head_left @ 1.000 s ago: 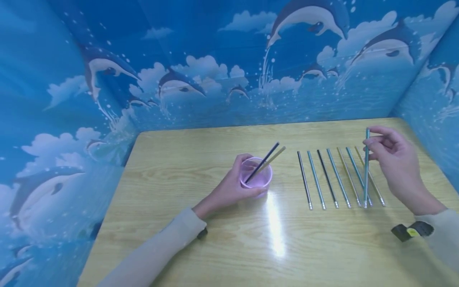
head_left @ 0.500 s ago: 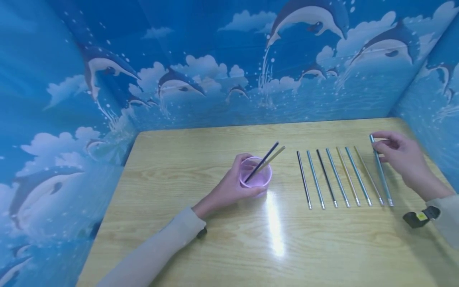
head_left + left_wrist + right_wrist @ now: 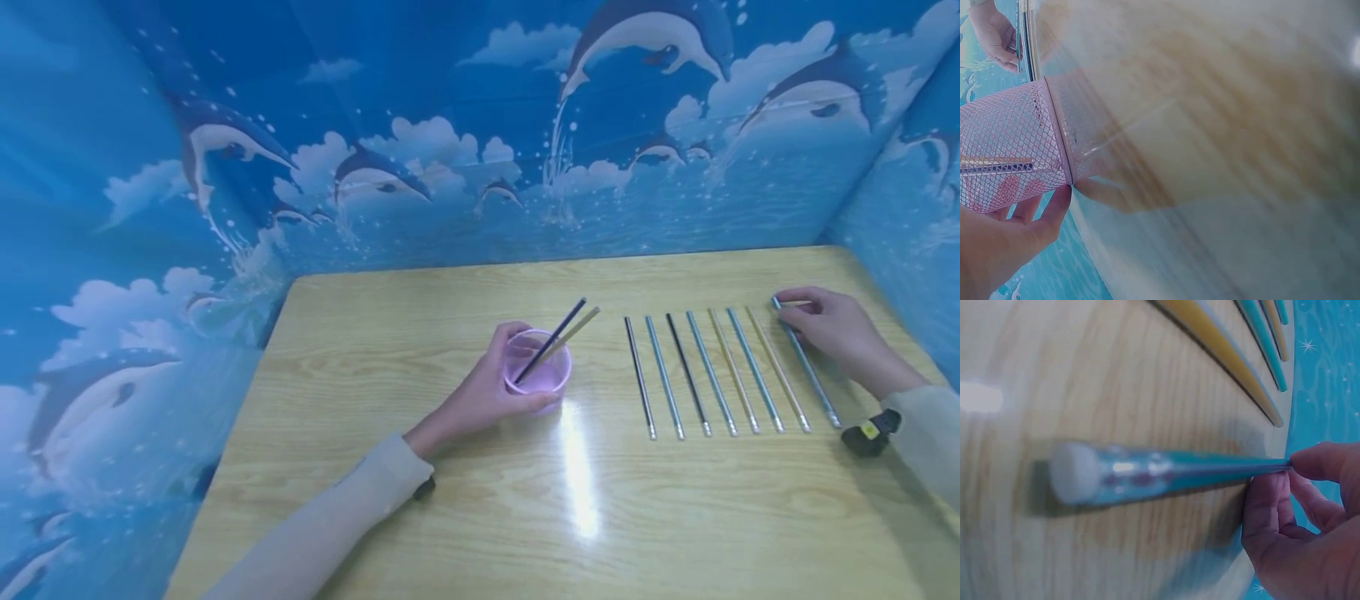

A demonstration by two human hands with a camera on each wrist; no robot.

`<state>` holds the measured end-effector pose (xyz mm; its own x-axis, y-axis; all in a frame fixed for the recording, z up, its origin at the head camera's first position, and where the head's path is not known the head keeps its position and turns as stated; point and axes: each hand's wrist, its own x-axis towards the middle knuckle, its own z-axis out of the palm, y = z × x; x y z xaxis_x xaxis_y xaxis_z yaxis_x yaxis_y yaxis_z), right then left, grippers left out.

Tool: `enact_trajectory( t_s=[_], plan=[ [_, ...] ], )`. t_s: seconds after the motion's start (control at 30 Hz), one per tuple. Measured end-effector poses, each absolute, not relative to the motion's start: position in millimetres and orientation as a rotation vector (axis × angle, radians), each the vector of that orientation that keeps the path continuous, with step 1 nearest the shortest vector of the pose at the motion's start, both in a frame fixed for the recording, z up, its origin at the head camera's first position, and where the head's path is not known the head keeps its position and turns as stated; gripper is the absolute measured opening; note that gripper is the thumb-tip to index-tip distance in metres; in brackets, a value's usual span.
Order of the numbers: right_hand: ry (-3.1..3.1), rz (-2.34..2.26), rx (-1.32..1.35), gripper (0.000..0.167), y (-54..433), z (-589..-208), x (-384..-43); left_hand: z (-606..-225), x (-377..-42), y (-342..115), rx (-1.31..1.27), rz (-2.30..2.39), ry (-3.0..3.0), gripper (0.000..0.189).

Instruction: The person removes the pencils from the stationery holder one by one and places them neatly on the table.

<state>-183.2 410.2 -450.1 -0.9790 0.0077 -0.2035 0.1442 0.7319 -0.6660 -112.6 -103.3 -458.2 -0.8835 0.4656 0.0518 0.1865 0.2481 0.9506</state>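
Observation:
My left hand (image 3: 495, 387) grips a pink mesh pencil cup (image 3: 542, 398) standing on the table. Inside it lean a dark pencil (image 3: 564, 323) and a yellow pencil (image 3: 581, 322). In the left wrist view the fingers curl round the mesh cup (image 3: 1013, 134). At the far right, my right hand (image 3: 840, 337) pinches the unerasered end of a teal pencil (image 3: 813, 375) between thumb and fingers. Its white eraser (image 3: 1075, 472) faces the camera in the right wrist view, close over the wood. To its left lies a yellow pencil (image 3: 783, 375).
Several more pencils lie side by side in a row, among them a dark one (image 3: 640, 379), a black one (image 3: 687, 375) and a blue one (image 3: 711, 372). Eraser ends point towards me. The wooden table (image 3: 360, 350) is backed by a dolphin-print curtain (image 3: 420, 225).
My right hand has carried the teal pencil right and lowered it from above the row to the row's right end. The left hand and cup have stayed put.

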Motion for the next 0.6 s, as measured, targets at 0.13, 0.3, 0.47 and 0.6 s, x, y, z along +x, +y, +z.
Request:
enact_trajectory(
  t_s=[0.13,0.3,0.47,0.6],
  plan=[
    [2.749,-1.0,0.115,0.062,411.5,-451.3,-186.7,-457.8,-112.8,-104.1,0.61,1.663,2.3,0.098],
    [2.792,-0.901,0.081,0.06,408.6,-450.8,-185.9,-456.0,-111.5,-103.5,0.592,1.659,2.306,0.098],
    [2.839,-0.87,0.059,0.057,405.6,-452.2,-182.9,-455.4,-111.3,-103.0,0.589,1.658,2.3,0.097],
    [2.891,-0.847,0.043,0.053,404.9,-454.7,-181.4,-455.7,-111.6,-102.3,0.584,1.667,2.287,0.097]
  ],
)
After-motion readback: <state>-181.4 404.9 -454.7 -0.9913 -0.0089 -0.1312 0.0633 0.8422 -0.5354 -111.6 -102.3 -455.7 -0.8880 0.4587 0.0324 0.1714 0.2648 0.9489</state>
